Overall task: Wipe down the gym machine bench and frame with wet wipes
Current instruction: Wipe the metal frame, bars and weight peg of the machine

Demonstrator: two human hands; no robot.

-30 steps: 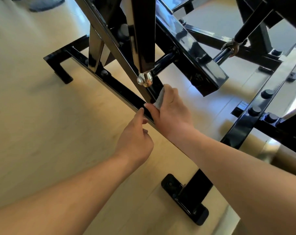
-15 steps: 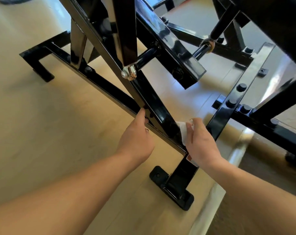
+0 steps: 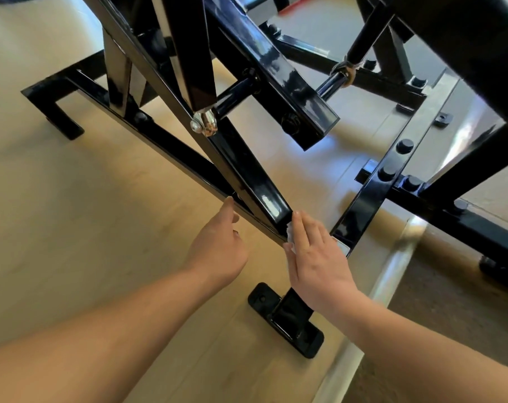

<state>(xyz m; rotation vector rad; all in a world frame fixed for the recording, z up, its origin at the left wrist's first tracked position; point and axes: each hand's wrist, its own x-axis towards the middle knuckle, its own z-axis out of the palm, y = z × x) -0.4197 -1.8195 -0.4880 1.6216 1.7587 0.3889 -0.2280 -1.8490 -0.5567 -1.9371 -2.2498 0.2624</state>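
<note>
Pressing a wet wipe with the right hand — fingers straight, close together and laid flat, not curled round anything — onto the bottom end of the glossy diagonal bar of the black gym machine frame, right at the junction with the low rail. Only a crumpled white edge of the wipe showing, at the thumb side of those fingers, with the rest hidden under fingers and palm. A pale corner just past the little finger, too small to tell as wipe or part of the frame. Touching the near edge of the same rail with the thumb tip of the left hand, just left of the right hand and apart from it; remaining fingers loosely curled underneath, gripping nothing visible, though mostly hidden behind the back of the hand. Above both hands, a silver bolt at the foot of an upright tube. Below the right wrist, a flat black foot plate resting on the pale wood floor, its stem partly covered by the wrist. Just right of the right hand, a cross rail studded with round black bolt caps. Farther up and right, a big dark mass cut off by the edge — bench or not, cannot tell. Both forearms cut off at the lower edge.
</note>
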